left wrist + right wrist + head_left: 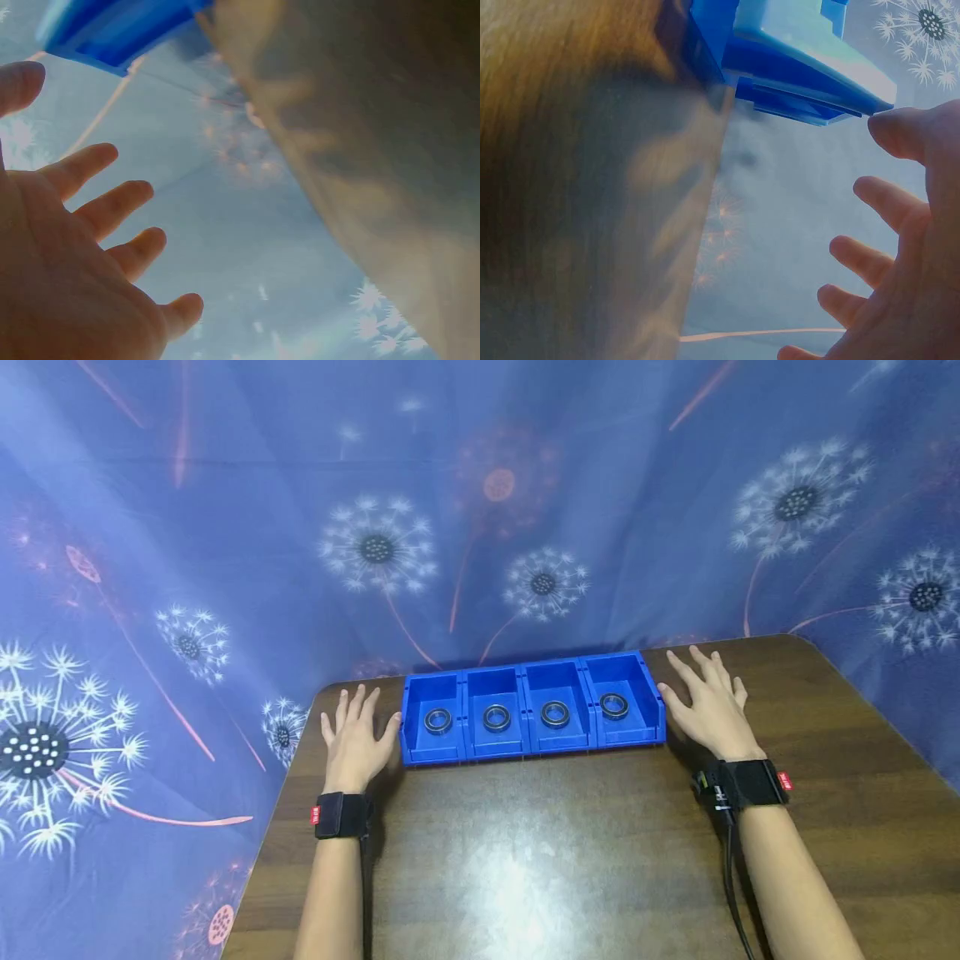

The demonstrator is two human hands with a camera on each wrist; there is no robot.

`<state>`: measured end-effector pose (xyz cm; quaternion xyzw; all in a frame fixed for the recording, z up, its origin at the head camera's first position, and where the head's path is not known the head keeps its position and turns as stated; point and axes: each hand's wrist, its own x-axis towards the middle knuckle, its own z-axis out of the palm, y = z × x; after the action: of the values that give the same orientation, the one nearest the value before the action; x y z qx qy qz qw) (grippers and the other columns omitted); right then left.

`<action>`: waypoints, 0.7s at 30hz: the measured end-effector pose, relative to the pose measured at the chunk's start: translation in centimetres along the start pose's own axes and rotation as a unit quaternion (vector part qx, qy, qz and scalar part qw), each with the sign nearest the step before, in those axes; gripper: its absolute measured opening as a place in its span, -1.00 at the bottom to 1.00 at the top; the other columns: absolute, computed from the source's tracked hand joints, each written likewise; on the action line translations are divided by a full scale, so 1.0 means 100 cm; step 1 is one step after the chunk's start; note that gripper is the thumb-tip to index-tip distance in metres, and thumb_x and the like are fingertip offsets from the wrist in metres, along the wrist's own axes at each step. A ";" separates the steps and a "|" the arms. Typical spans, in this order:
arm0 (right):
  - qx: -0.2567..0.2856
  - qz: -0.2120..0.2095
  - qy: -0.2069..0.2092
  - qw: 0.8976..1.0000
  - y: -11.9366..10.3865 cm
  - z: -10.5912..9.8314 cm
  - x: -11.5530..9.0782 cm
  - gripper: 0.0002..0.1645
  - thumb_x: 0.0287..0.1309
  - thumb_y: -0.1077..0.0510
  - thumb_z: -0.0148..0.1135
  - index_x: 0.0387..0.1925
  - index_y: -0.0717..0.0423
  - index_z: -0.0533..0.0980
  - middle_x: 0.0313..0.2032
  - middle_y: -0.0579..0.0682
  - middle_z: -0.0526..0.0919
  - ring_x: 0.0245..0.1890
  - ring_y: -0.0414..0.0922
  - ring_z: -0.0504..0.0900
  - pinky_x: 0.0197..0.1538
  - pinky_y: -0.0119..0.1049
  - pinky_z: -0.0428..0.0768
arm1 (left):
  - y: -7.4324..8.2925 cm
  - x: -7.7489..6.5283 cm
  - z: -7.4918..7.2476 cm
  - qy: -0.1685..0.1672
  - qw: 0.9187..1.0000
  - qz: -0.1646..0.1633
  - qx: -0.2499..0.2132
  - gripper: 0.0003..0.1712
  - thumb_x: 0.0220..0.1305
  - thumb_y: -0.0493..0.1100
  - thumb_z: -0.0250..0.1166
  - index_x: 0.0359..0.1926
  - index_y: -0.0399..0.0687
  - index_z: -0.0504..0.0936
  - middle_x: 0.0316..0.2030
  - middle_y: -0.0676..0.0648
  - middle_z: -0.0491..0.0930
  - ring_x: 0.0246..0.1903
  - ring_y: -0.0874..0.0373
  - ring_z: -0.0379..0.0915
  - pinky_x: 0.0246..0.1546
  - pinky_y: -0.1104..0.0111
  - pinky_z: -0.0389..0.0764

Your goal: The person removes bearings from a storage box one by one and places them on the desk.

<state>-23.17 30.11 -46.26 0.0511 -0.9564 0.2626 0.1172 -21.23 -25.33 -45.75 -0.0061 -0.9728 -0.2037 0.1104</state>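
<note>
A row of joined blue bins [495,752] sits at the back of the table, and each compartment holds one dark metal-edged ring that looks like a ball bearing [555,714]. At the row's left end my left hand [356,745] is spread with straight fingers, its thumb close to the bin's side. On the opposite end my right hand [708,706] is spread too, its thumb at the outer wall. In the right wrist view that thumb [904,133] appears to touch the edge of the blue bin [802,45]. Neither hand grips anything.
The brown wooden table [450,843] carries a bright glare near its front. Behind it hangs a blue curtain [480,527] with a dandelion print. Black straps [750,783] wrap both wrists, and a cable [731,885] trails along the right forearm.
</note>
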 end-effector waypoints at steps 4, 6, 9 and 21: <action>-0.003 -0.009 0.001 1.000 -0.004 -0.006 0.006 -0.20 0.55 -0.24 0.01 0.66 -0.15 0.09 0.66 0.24 -0.09 0.67 0.32 -0.36 0.42 0.65 -0.35 | 0.023 -0.002 -0.003 0.044 0.997 0.052 -0.021 -0.28 0.54 0.14 0.16 0.53 -0.11 0.34 0.58 -0.24 0.21 0.64 -0.23 -0.10 0.61 -0.25 -0.19; -0.001 -0.012 0.000 1.000 -0.006 -0.008 0.006 -0.20 0.55 -0.24 0.01 0.66 -0.14 0.10 0.66 0.24 -0.09 0.67 0.31 -0.35 0.42 0.65 -0.34 | 0.038 -0.003 -0.001 0.064 0.993 0.090 -0.031 -0.41 0.51 -0.01 0.23 0.43 -0.17 0.47 0.47 -0.25 0.40 0.55 -0.21 0.19 0.56 -0.17 0.15; 0.003 -0.015 -0.003 1.000 -0.008 -0.009 0.005 -0.20 0.55 -0.25 0.01 0.65 -0.13 0.12 0.66 0.24 -0.08 0.67 0.31 -0.35 0.42 0.66 -0.34 | 0.060 -0.004 0.009 0.049 0.989 0.131 -0.040 -0.60 0.45 -0.20 0.29 0.23 -0.26 0.63 0.20 -0.26 0.64 0.20 -0.18 0.61 0.20 -0.03 0.65; 0.009 -0.018 0.004 1.000 -0.011 -0.003 -0.002 -0.23 0.55 -0.20 0.06 0.63 -0.09 0.18 0.64 0.29 0.00 0.66 0.36 -0.27 0.40 0.67 -0.26 | 0.090 0.017 0.034 -0.080 0.994 0.065 0.028 -0.86 0.25 -0.38 0.37 -0.16 -0.25 0.69 -0.24 -0.21 0.71 -0.18 -0.14 0.71 -0.16 -0.01 0.72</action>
<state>-22.74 29.33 -45.52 0.0685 -0.9523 0.2695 0.1255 -23.06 -15.78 -44.86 -0.0823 -0.9813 -0.1678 0.0451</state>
